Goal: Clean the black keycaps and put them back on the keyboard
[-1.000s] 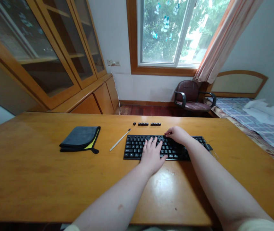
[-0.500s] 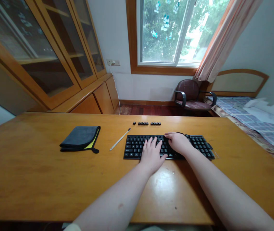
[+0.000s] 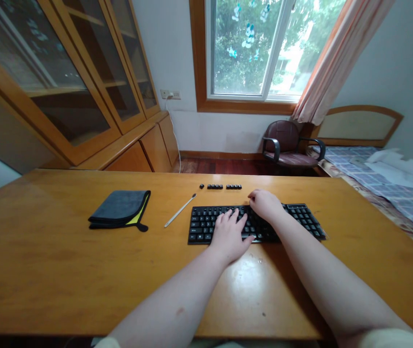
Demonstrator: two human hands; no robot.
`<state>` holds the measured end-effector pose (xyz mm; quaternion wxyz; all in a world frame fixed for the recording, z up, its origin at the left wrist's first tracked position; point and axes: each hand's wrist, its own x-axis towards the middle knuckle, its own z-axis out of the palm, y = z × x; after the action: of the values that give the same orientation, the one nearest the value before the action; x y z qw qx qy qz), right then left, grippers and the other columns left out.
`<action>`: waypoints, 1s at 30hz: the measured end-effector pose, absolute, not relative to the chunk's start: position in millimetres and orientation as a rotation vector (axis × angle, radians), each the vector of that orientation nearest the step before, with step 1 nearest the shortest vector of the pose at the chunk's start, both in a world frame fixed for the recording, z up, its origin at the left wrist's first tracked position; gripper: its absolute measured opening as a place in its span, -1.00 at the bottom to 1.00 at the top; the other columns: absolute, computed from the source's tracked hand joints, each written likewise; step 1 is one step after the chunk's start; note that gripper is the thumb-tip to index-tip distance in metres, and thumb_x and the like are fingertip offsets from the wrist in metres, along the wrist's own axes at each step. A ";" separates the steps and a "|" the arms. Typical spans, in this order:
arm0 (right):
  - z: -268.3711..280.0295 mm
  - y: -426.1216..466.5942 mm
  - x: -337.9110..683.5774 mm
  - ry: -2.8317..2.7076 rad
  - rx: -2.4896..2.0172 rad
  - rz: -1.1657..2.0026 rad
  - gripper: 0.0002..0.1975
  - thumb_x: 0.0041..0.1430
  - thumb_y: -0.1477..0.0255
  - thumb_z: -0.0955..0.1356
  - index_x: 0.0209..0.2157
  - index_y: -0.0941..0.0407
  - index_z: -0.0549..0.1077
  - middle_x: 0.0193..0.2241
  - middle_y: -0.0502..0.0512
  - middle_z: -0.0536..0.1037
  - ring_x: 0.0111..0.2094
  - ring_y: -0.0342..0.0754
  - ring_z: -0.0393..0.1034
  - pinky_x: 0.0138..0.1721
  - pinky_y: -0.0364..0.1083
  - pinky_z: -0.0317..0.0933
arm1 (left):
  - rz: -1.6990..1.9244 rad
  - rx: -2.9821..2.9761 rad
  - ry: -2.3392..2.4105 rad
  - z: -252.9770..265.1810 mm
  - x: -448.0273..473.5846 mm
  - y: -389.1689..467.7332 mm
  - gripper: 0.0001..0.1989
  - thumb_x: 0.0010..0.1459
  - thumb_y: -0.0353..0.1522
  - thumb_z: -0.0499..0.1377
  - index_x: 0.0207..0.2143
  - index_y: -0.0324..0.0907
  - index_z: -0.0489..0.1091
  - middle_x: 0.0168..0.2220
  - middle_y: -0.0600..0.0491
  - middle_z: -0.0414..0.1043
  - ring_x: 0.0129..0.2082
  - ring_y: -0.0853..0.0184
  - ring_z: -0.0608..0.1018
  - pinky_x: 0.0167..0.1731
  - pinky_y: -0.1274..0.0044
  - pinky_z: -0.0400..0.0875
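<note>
A black keyboard (image 3: 201, 232) lies on the wooden desk. My left hand (image 3: 229, 234) rests on it with fingers spread, holding nothing. My right hand (image 3: 265, 204) is just above the keyboard's back edge, its thumb and fingertips pinched together; whatever they hold is too small to make out. Behind the keyboard, loose black keycaps stand in a line: a single keycap (image 3: 201, 186), a group of keycaps (image 3: 215, 186) and another group of keycaps (image 3: 234, 186). Left of the keyboard, a thin white brush (image 3: 179, 211) with a dark tip lies slanted.
A folded grey cloth (image 3: 119, 208) with black edging and a yellow underside lies on the desk's left (image 3: 65, 275). Past the desk stand a glass-doored cabinet (image 3: 119, 128), an armchair (image 3: 282, 140) and a bed (image 3: 380, 164).
My right hand has lifted from the keyboard's top row and moved slightly back, fingertips pinched. The keyboard has shifted a little toward me. My left hand stays on the keys.
</note>
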<state>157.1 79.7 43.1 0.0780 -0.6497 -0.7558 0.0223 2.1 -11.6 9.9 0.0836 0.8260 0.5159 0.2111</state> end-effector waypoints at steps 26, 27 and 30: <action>73.6 76.5 136.1 -1.987 -1.864 0.324 -0.71 0.12 0.27 0.27 -0.25 0.13 0.51 -0.32 0.16 0.57 -0.29 0.00 0.43 -0.31 -0.13 0.20 | 0.982 2.234 1.520 7.0 -0.6 -6.2 -0.32 0.16 -0.28 0.07 0.26 -0.14 -0.16 0.27 -0.22 -0.16 0.18 0.08 0.19 0.10 0.21 0.16; 76.1 60.7 135.0 -1.956 -1.789 0.421 -0.72 0.10 0.26 0.28 -0.28 0.13 0.52 -0.37 0.13 0.57 -0.33 -0.03 0.43 -0.34 -0.14 0.19 | 1.039 2.218 1.486 7.6 -1.9 -5.4 -0.37 0.19 -0.31 0.03 0.26 -0.14 -0.15 0.28 -0.22 -0.17 0.16 0.12 0.23 0.10 0.25 0.19; 74.9 17.1 134.7 -1.913 -1.650 0.580 -0.75 0.07 0.28 0.28 -0.33 0.12 0.52 -0.42 0.08 0.56 -0.40 -0.06 0.40 -0.37 -0.15 0.17 | 1.133 2.227 1.324 10.4 -5.3 -4.1 -0.49 0.23 -0.38 -0.04 0.22 -0.10 -0.01 0.25 -0.13 -0.04 0.14 0.25 0.27 0.11 0.34 0.21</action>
<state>134.7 17.1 74.9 0.2713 -0.6128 -0.7102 0.2154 -5.3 -4.1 10.4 0.1561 0.7780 0.4624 0.3957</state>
